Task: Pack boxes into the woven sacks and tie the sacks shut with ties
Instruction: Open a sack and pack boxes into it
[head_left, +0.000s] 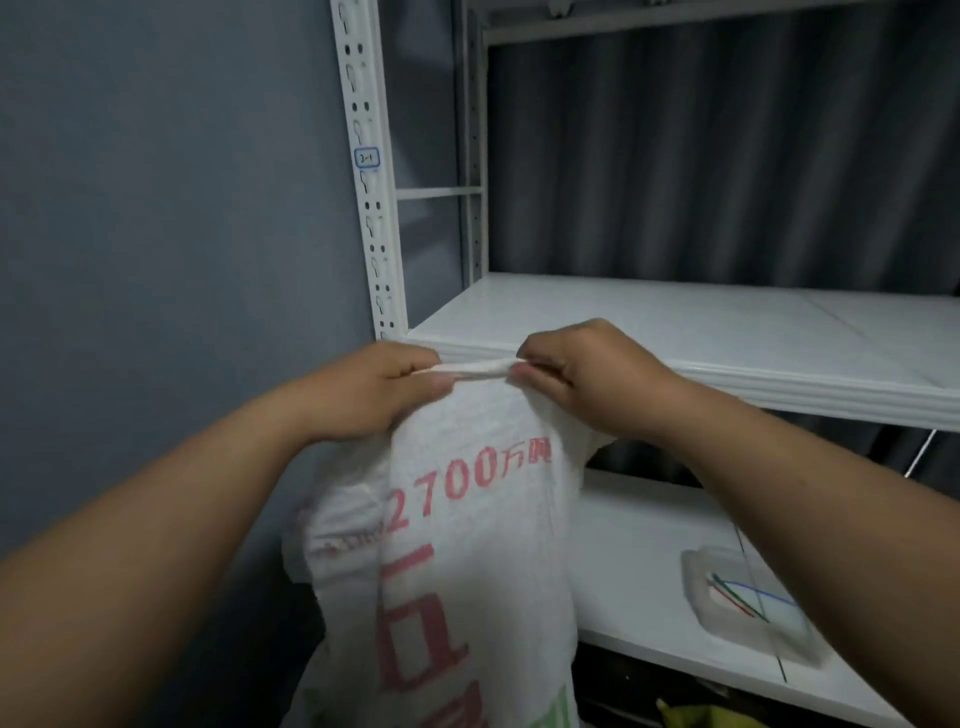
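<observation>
Two hands hold up a white woven sack with red print, near a white shelf. The left hand and right hand each pinch its top edge, stretched between them. Coloured ties lie in a tray on the lower shelf, right

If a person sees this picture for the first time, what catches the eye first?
The white woven sack with red print, at center, held up by its top edge: the left hand and right hand both pinch it. Behind stands a white shelf; lower right, a tray with colored ties.
</observation>
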